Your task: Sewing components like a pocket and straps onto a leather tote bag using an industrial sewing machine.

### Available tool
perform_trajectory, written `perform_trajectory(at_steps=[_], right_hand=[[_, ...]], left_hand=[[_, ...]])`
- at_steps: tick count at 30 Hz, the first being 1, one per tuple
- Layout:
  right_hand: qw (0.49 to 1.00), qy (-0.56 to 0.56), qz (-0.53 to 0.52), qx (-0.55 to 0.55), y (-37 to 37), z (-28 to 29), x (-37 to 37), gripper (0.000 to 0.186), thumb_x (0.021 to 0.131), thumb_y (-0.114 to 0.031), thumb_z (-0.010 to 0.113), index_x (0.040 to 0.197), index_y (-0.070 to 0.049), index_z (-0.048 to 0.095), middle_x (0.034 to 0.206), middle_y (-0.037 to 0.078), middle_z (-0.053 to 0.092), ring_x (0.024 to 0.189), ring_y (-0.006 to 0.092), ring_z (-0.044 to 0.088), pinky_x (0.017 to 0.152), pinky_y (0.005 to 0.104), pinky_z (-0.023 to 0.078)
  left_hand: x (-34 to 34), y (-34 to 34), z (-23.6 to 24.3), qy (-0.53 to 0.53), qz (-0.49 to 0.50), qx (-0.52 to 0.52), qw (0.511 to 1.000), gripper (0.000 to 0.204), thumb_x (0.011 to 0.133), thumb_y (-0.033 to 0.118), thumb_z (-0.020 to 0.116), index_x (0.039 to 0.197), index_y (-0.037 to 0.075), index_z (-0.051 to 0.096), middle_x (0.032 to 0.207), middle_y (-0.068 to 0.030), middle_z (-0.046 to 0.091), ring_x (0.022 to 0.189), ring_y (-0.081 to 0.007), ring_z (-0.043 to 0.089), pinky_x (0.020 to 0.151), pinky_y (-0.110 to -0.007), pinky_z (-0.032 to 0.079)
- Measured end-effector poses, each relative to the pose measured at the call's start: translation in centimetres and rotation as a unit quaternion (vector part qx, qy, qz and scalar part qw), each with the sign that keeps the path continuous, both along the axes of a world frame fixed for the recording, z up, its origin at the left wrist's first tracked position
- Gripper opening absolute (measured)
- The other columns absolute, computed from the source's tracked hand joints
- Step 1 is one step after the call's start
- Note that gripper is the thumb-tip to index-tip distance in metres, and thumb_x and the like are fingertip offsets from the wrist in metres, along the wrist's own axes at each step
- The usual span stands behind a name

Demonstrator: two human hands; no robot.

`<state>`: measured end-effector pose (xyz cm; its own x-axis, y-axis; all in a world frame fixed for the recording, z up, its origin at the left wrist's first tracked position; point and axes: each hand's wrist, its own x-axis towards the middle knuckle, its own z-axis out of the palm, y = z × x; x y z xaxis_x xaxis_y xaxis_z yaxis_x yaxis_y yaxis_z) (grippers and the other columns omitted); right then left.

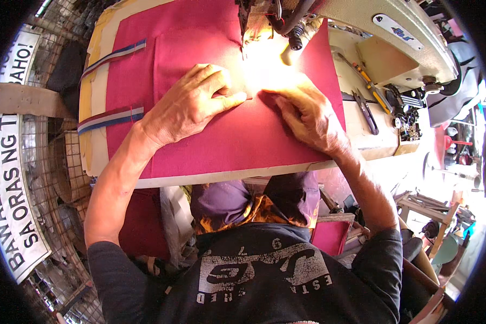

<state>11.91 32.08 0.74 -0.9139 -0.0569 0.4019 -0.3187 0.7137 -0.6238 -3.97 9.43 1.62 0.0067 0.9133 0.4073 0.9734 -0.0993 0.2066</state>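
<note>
A broad sheet of crimson fabric [221, 146] lies over the sewing machine's bed. My left hand [191, 100] rests on it with curled fingers, its thumb pointing right, pinching the cloth. Facing it across a small gap, my right hand [310, 116] is closed on the cloth with bent fingers, their tips close to the left thumb. A short dark line in the fabric shows between the two thumbs. Just beyond my hands stands the needle area of the sewing machine [416, 32], where bright lamp glare washes out the cloth and part of my right fingers.
Two striped grey, blue and red straps [113, 120] lie at the fabric's left edge. Right of the cloth are a yellow-handled tool [380, 97], dark-handled snips [366, 110] and a cluster of small black metal parts [407, 116]. Wire mesh [54, 178] with a white sign [29, 237] stands left.
</note>
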Motion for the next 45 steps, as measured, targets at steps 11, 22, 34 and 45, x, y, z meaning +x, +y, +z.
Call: perform_trajectory(at_steps=[11,22,34,45], right_hand=[[0.982,0.035,0.07,0.173,-0.4,0.9,-0.4,0.038,0.086,-0.005,0.062,0.125,-0.006,0.065,0.124,0.012,0.063,0.117,0.0321,0.058,0.101,0.045,0.045],[0.979,-0.016,0.104,0.176,0.4,0.9,-0.5,0.045,0.088,-0.012,0.063,0.132,-0.003,0.061,0.136,0.013,0.059,0.131,0.0327,0.052,0.112,0.0493,0.039],[0.972,-0.056,0.133,0.184,2.1,0.7,-4.3,0.05,0.079,-0.004,0.064,0.128,0.002,0.059,0.127,0.022,0.06,0.124,0.0455,0.054,0.106,0.0552,0.044],[0.962,-0.048,0.098,0.25,2.4,0.2,-5.5,0.03,0.08,-0.011,0.065,0.111,-0.007,0.064,0.095,0.012,0.062,0.096,0.0321,0.06,0.089,0.0475,0.047]], left_hand=[[-0.1,-0.3,-0.3,-0.01,0.005,-0.019,1.0,0.032,0.09,0.012,0.065,0.122,0.011,0.07,0.137,-0.0092,0.06,0.134,-0.0305,0.052,0.114,-0.051,0.039],[0.0,-0.2,0.3,-0.004,0.009,-0.074,0.997,0.034,0.093,0.012,0.062,0.126,0.012,0.069,0.138,-0.0072,0.061,0.136,-0.0283,0.053,0.118,-0.056,0.036],[-3.7,1.4,0.2,-0.02,-0.002,-0.049,0.999,0.036,0.092,0.012,0.057,0.126,0.008,0.068,0.136,-0.0066,0.062,0.134,-0.0289,0.054,0.116,-0.058,0.037],[-4.9,1.8,0.3,-0.035,0.0,-0.054,0.998,0.033,0.093,0.011,0.06,0.124,0.01,0.07,0.132,-0.0052,0.064,0.132,-0.0288,0.055,0.116,-0.056,0.04]])
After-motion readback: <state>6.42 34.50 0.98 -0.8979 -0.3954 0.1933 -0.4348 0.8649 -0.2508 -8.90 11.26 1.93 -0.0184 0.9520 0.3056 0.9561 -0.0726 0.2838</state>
